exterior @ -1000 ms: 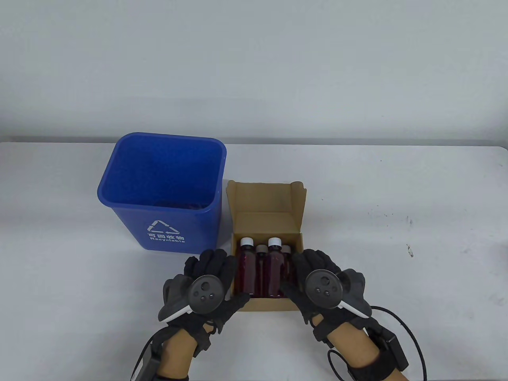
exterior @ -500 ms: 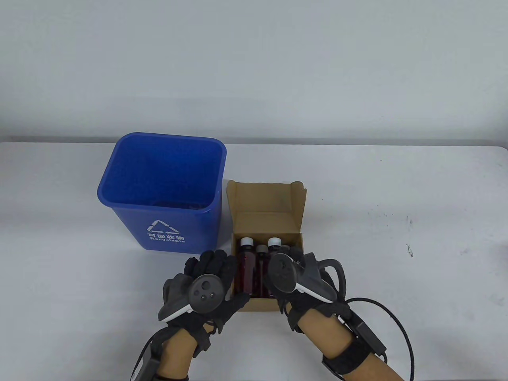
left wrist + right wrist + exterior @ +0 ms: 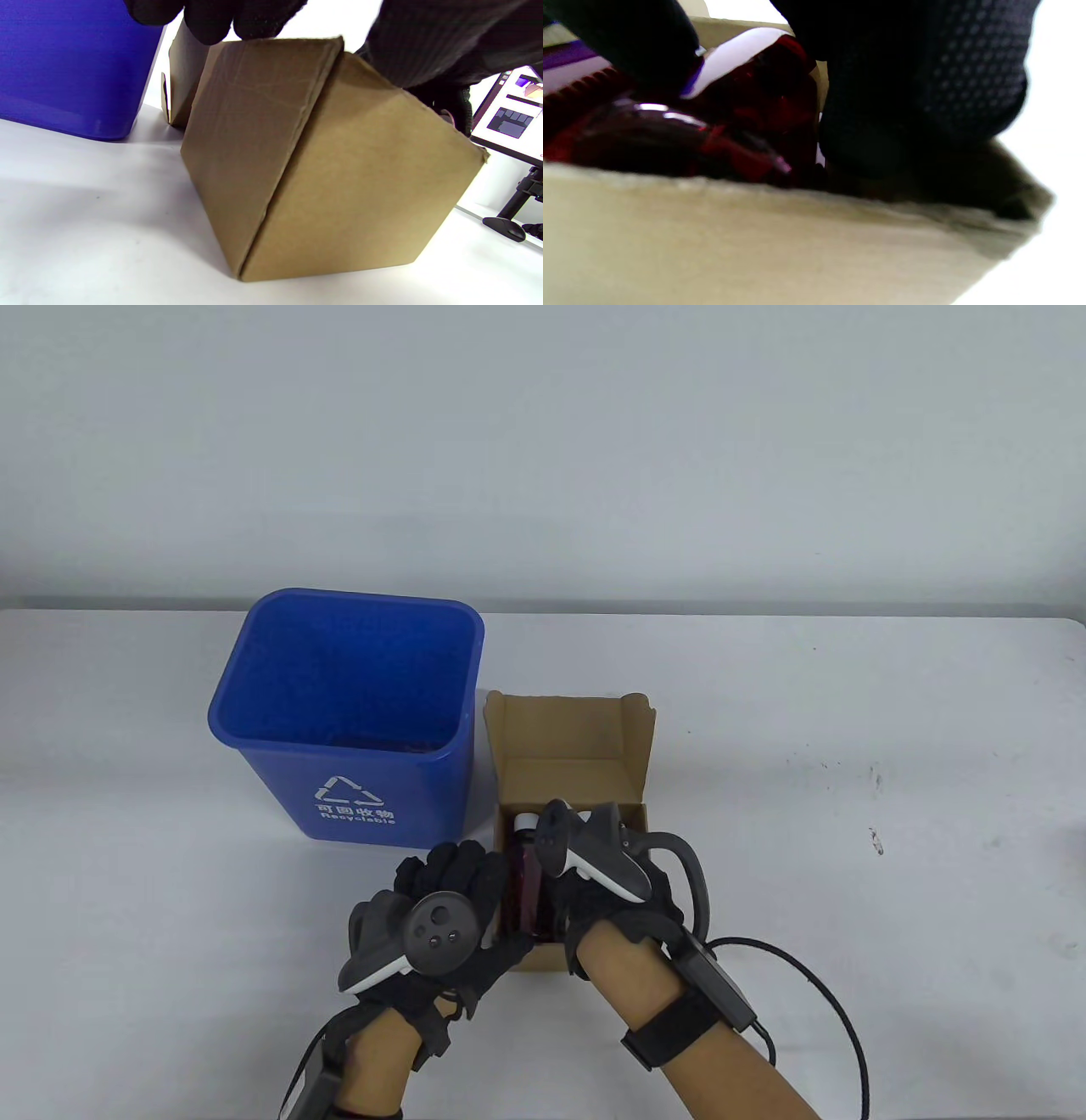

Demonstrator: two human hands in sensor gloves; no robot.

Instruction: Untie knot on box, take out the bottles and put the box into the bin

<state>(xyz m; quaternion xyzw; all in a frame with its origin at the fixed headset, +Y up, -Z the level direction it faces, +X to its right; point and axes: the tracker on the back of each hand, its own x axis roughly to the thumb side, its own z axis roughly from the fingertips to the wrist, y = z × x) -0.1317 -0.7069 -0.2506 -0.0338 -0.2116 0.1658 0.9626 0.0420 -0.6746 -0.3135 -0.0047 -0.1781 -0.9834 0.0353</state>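
Note:
The open cardboard box (image 3: 556,729) stands right of the blue bin (image 3: 339,704), lid flap raised at the back. Dark red bottles with white caps stand inside; one bottle (image 3: 526,869) shows at the left. My left hand (image 3: 475,891) grips the box's left front corner, its fingers (image 3: 237,17) hooked over the top edge of the box (image 3: 339,169). My right hand (image 3: 594,899) reaches down into the box and hides the other bottles. In the right wrist view its fingers (image 3: 903,106) close round a red bottle (image 3: 746,127) behind the box wall (image 3: 755,245).
The bin (image 3: 63,63) nearly touches the box's left side. A cable (image 3: 814,976) loops from my right wrist over the table. Bare table (image 3: 848,780) with dark specks lies right of the box. A monitor on a stand (image 3: 509,118) sits beyond the table.
My right hand left the box's right side, swung left and up over the rim and went down onto the bottles. The left hand and the box stayed put.

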